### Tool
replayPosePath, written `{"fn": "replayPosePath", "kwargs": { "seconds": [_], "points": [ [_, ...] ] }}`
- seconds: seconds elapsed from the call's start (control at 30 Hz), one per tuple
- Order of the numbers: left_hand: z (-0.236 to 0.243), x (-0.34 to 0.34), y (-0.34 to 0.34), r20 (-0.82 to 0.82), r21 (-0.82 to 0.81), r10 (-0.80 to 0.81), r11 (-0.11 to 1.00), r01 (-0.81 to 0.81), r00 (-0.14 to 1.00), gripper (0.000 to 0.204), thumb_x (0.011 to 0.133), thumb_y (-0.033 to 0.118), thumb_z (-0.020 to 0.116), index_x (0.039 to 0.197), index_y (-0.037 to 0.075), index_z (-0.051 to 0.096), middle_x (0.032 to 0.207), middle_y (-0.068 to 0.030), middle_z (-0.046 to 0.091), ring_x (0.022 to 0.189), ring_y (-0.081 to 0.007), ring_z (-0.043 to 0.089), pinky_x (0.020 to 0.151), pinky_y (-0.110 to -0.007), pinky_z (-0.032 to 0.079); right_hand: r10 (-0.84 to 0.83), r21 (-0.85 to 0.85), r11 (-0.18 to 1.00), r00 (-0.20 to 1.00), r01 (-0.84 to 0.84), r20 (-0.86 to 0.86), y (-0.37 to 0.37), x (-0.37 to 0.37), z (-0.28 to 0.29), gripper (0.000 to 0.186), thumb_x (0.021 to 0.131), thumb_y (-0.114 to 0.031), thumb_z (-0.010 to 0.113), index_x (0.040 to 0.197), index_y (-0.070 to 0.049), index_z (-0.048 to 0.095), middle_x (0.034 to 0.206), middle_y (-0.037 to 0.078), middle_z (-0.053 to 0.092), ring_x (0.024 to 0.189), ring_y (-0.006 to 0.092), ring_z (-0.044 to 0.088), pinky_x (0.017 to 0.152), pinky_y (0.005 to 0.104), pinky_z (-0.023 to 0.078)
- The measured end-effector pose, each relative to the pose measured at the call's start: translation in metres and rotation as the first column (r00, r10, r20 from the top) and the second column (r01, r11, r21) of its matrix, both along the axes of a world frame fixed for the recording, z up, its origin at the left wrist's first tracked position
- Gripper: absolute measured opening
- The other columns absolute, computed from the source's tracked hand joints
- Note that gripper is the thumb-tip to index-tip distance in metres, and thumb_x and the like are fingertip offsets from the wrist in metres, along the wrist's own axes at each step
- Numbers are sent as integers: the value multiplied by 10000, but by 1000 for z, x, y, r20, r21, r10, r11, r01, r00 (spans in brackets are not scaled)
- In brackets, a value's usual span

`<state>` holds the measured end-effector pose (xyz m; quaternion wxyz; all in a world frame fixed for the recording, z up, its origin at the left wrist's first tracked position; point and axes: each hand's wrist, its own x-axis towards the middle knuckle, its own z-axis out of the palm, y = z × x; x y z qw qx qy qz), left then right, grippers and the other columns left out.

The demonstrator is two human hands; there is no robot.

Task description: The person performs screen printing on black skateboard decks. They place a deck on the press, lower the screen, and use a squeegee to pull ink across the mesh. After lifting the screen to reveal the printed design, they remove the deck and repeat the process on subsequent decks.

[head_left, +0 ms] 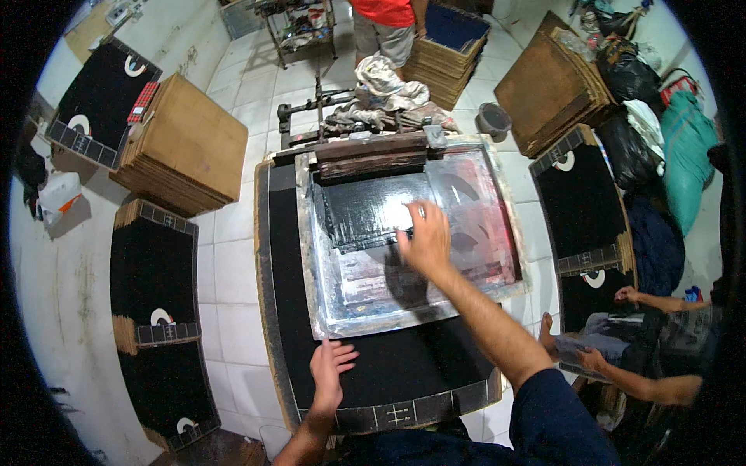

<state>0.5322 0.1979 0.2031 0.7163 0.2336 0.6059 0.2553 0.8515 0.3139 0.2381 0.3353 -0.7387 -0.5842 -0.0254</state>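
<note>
A silkscreen frame (317, 256) with a pale, stained rim lies over a black fabric panel (404, 361) on a board. Wet black ink (365, 206) coats the upper left part of its mesh, glossy under the light. Along the far end of the frame rests a wide, ink-stained squeegee (373, 159). My right hand (427, 239) is over the middle of the mesh, thumb and bent fingers apart, with nothing visible in it. Beside the frame's near left corner, my left hand (328, 369) is open, fingers spread above the black panel.
Stacked brown boards (190, 144) stand at left, with black panels (155, 272) along that side. More black panels (583, 202) lie at right, near a seated person's hand (594, 361). Crumpled rags (388, 89) and a grey bucket (493, 120) sit beyond the frame; another person (385, 35) stands behind.
</note>
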Motion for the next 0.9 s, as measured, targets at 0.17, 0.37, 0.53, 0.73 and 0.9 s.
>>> {"fn": "replayPosePath", "kwargs": {
  "seconds": [0.17,0.37,0.53,0.73,0.9],
  "points": [
    [-25,-15,3,-781,598,185,499,627,596,1017,711,444,950,1467,-37,468,1423,-254,527,1341,-412,497,1095,-522,424,97,58,991,948,-120,305,142,48,-2,855,737,-162,867,1488,-38,478,1473,183,511,1424,354,437,1144,465,379],
    [-74,-19,18,-842,528,268,235,816,468,1367,630,694,899,1574,-76,279,1579,-316,390,1456,-487,403,1189,-670,300,240,-487,870,925,-69,296,196,47,-1,589,749,-281,898,1262,-124,656,1296,88,671,1220,288,625,986,475,470],
    [-79,-22,14,-857,505,255,246,827,448,1308,669,689,883,1556,-57,276,1575,-315,385,1459,-481,401,1193,-668,294,229,-376,920,928,-108,294,182,46,6,352,773,-218,866,1068,-159,683,1014,38,713,1070,278,665,861,482,455],
    [-70,-17,18,-884,462,226,300,835,408,1242,689,680,884,1535,-37,323,1510,-266,455,1435,-442,458,1182,-656,333,162,-109,986,908,-129,386,185,47,-14,342,766,-124,813,1076,-156,673,1006,32,712,1020,260,670,849,459,444],
    [-71,-15,17,-863,492,276,266,829,424,1229,679,654,905,1524,-43,346,1507,-268,461,1442,-433,453,1181,-663,330,172,-172,979,894,-109,413,173,45,-27,306,798,-94,762,1084,-162,678,1000,29,714,985,253,681,821,449,452]
  ]
}}
